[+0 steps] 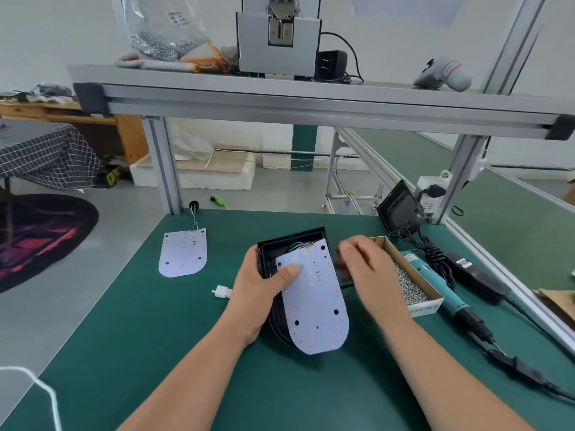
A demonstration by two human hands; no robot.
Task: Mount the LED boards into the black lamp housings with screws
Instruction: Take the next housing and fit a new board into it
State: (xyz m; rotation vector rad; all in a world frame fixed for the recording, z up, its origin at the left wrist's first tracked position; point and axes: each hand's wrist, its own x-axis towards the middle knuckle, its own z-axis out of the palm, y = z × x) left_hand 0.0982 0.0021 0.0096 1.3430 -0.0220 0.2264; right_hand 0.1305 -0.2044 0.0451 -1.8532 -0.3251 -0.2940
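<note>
Head view: a person at a green bench mat (149, 353) works on a black lamp housing (270, 247) that lies at the middle of the bench, with a white LED board (314, 303) resting on top of it. The left hand (261, 286) grips the housing's left side, fingers curled under the edge and the thumb pressed flat on the board's upper left corner. The board sits askew, its rounded near end overhanging the housing's near rim and its coloured wires running into the housing at the far end, so it does not look seated. The right hand (364, 269) is blurred at the housing's right edge, fingers bent; whether it has hold of anything cannot be told. Just to its right stands an open box of screws (407, 286), and beside that lies a teal electric screwdriver (435, 283). A second LED board (183, 255) lies flat on the far left of the mat, and a small white connector (221, 291) sits near the left wrist. The step in hand appears to be fitting the board into the housing; the next move likely calls for squaring the board so its holes meet the posts, before any screw is picked from the box.
</note>
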